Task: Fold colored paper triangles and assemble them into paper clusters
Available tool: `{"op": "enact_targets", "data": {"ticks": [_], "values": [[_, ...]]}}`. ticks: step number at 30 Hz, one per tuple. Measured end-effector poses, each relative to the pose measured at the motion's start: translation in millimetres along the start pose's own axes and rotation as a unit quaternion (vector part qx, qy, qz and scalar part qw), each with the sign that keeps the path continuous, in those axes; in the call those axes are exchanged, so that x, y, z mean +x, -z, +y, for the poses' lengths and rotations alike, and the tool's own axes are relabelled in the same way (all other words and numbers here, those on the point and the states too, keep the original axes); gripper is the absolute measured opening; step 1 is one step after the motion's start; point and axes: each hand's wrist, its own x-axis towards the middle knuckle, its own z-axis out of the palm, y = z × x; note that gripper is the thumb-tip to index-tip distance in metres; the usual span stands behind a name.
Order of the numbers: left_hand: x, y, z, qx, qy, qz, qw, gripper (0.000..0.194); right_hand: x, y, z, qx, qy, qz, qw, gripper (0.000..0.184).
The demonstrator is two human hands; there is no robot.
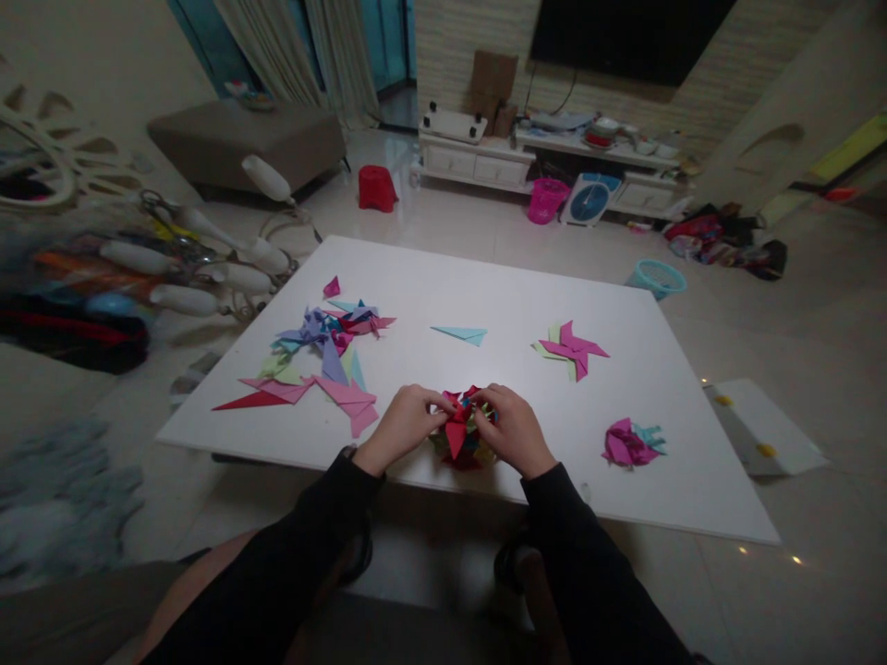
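Note:
Near the front edge of the white table, both hands are at a red folded-paper flower (456, 436) that has green, yellow and blue parts around it. My left hand (406, 423) pinches its left side with thumb and forefinger. From the right, my right hand (514, 427) has its fingers closed on the paper at the upper edge. The fingertips partly cover the flower's top. Beyond the hands lies a light blue folded-paper piece (463, 334). To the right are a pink and green pinwheel-like origami (572, 350) and a magenta paper flower (629, 442) with a teal part.
A pile of colourful origami pieces (325, 342) covers the left of the white table (416, 268). A lamp with several long shades (236, 277) stands close to the table's left edge. On the floor beyond are a red stool (376, 188) and a blue basket (657, 277).

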Motion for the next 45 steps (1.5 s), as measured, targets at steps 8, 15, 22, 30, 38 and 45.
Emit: {"op": "enact_targets", "data": {"ticks": [8,15,22,30,38,45], "values": [[2,-0.6,-3,0.004,-0.004,0.000,1.000,0.024,-2,3,3,-0.029,0.018,-0.010,0.999,0.008],[2,5.0,2,0.005,0.011,0.036,0.999,0.014,-1,1,7,-0.026,0.022,-0.003,0.999,0.007],[4,2.9,-4,-0.006,0.012,0.054,0.998,0.014,-1,2,6,-0.025,0.033,-0.004,0.999,0.006],[2,4.0,-4,-0.008,-0.033,0.058,0.998,0.006,0,5,4,-0.010,0.035,0.044,0.998,0.019],[2,4.0,-5,0.004,-0.045,0.046,0.998,0.006,1,10,4,-0.002,0.000,0.097,0.995,0.032],[0,2.0,1,0.005,-0.046,0.047,0.998,0.007,0,-2,1,-0.056,0.027,-0.027,0.998,0.007]]}}
